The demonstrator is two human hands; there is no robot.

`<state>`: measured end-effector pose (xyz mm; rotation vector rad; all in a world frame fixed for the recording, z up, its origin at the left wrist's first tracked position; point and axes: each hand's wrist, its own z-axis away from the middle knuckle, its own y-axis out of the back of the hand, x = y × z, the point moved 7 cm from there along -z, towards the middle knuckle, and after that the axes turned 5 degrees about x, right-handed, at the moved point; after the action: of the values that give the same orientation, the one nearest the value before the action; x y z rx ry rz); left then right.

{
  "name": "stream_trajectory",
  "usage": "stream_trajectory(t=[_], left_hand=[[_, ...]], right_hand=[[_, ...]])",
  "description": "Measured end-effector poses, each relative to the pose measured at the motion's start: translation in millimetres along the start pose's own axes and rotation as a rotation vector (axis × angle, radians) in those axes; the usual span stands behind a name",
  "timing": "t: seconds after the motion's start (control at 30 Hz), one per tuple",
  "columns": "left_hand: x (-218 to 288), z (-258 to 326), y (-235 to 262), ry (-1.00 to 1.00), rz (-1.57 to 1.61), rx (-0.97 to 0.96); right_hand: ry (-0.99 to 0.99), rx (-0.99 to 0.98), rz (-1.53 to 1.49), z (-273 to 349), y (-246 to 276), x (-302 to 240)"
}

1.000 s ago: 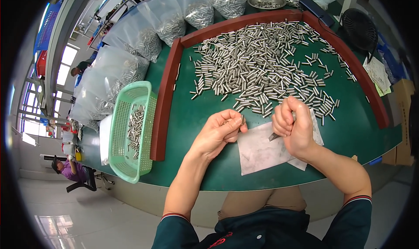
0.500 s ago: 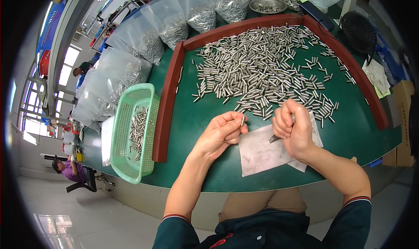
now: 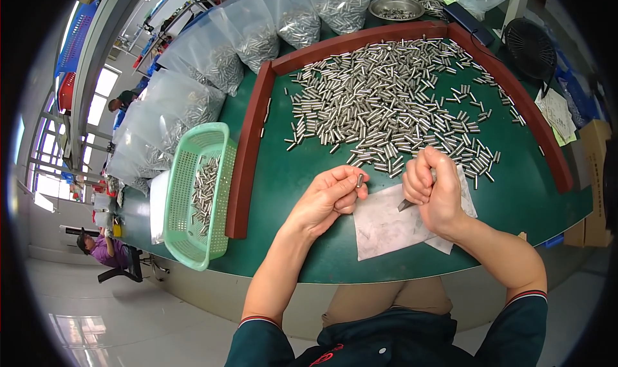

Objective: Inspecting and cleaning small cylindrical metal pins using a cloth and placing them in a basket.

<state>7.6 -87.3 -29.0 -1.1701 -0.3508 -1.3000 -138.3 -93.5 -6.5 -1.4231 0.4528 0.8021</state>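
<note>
My left hand (image 3: 329, 196) pinches a small metal pin (image 3: 360, 180) between thumb and fingertips, just above the green table. My right hand (image 3: 432, 190) is closed in a fist around a small tool whose dark blade tip (image 3: 405, 205) points down-left over a sheet of white paper (image 3: 386, 225). A broad spread of loose metal pins (image 3: 386, 103) lies on the green mat just beyond both hands, inside a reddish-brown raised border (image 3: 248, 167).
A light green plastic basket (image 3: 193, 193) holding several pins sits left of the border. Clear bags of pins (image 3: 212, 58) line the far left and back. A metal bowl (image 3: 394, 8), a black fan (image 3: 533, 45) and papers (image 3: 555, 113) stand at the back right. A person (image 3: 96, 248) sits far left.
My left hand has shifted slightly right toward the paper with the pin raised between its fingertips. My right hand stays in place on the tool.
</note>
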Motion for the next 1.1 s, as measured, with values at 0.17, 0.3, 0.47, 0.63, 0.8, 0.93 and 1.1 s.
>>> stream_trajectory(t=[0.17, 0.3, 0.47, 0.63, 0.8, 0.93, 1.1], left_hand=[[1.6, 0.9, -0.4, 0.016, -0.009, 0.028], [9.4, 1.7, 0.6, -0.035, 0.07, 0.072], [20.2, 0.8, 21.7, -0.249, -0.159, 0.206], [38.3, 9.2, 5.3, -0.627, -0.994, 0.564], [34.2, 5.6, -10.4, -0.737, -1.415, 0.523], [29.7, 3.4, -19.4, -0.779, -1.568, 0.524], [25.1, 9.3, -26.7, -0.856, -1.815, 0.491]], right_hand=[[-0.004, -0.002, 0.007, 0.2, -1.2, -1.0], [-0.003, 0.012, 0.003, 0.0, 0.0, -1.5], [-0.007, 0.0, 0.003, 0.6, -1.9, -1.0], [-0.001, 0.004, -0.002, 0.5, -0.6, -1.6], [-0.003, 0.004, 0.001, 0.2, -1.3, -0.4], [0.003, 0.011, -0.001, 0.6, 0.7, -1.5], [-0.005, 0.008, 0.005, 0.0, 0.8, -0.2]])
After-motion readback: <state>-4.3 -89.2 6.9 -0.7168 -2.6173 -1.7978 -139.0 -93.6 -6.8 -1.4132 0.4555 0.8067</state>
